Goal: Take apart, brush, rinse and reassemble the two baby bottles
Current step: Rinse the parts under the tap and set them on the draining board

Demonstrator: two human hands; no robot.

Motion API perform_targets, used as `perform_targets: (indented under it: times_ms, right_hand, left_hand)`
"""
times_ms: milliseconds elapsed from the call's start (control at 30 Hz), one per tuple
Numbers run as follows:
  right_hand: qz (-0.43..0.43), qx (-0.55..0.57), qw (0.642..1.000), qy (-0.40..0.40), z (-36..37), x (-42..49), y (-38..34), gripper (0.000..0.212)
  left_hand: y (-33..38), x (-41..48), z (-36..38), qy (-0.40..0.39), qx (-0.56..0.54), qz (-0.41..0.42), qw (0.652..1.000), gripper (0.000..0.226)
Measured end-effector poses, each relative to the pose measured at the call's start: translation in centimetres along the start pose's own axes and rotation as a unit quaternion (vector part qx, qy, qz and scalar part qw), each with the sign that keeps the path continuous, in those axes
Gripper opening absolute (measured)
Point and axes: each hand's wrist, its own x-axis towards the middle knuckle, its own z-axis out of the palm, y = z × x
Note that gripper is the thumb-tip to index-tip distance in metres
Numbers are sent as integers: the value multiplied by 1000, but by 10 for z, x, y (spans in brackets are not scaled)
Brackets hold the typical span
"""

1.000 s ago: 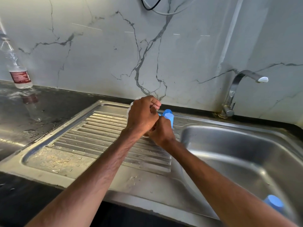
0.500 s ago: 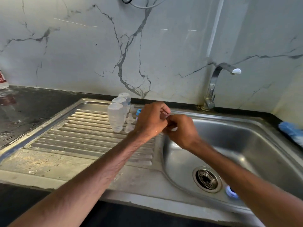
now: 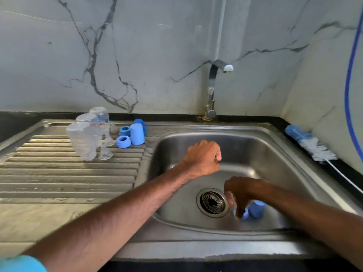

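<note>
The blue cap [image 3: 256, 209] stands in the sink basin [image 3: 284, 169], just right of the drain [image 3: 212, 202], long axis roughly upright. The right hand [image 3: 242, 191] is nearer. Its fingers [image 3: 238, 212] point down just left of the cap; whether they pinch anything cannot be told. The left hand [image 3: 203, 157] hovers farther back, fingers curled, contents hidden.

Brushed steel sink [image 3: 275, 146], clear-plastic bottles [image 3: 82, 142]

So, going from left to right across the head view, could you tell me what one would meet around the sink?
Upturned clear bottles → blue rings → blue cap → left hand → right hand → bottle brush.
</note>
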Motion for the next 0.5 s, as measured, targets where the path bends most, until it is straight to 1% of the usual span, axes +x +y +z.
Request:
perform_targets:
  times_ms: [100,233,300,333,400,467,500]
  right_hand:
    - [7,-16,1000,-20,11,10,0,48]
    - [9,0,1000,-19,13,23,1,42]
    - [7,46,999,-1,4,28,4,40]
    - [9,88,996,28,-3,31,9,40]
    - [11,159,980,118,-22,33,23,38]
    - [11,213,954,212,-40,34,35,30]
    - [9,257,932,255,-48,35,39,27]
  left_hand:
    - [1,6,10,-12,6,12,1000,22]
    - [-3,11,14,-25,35,17,999,22]
    - [-6,15,11,-21,59,18,998,26]
    - [-7,18,9,-13,73,17,997,31]
    - [-10,30,4,16,123,26,992,46]
    - [-15,47,-1,60,208,60,974,66]
    - [-17,58,-4,87,258,81,959,74]
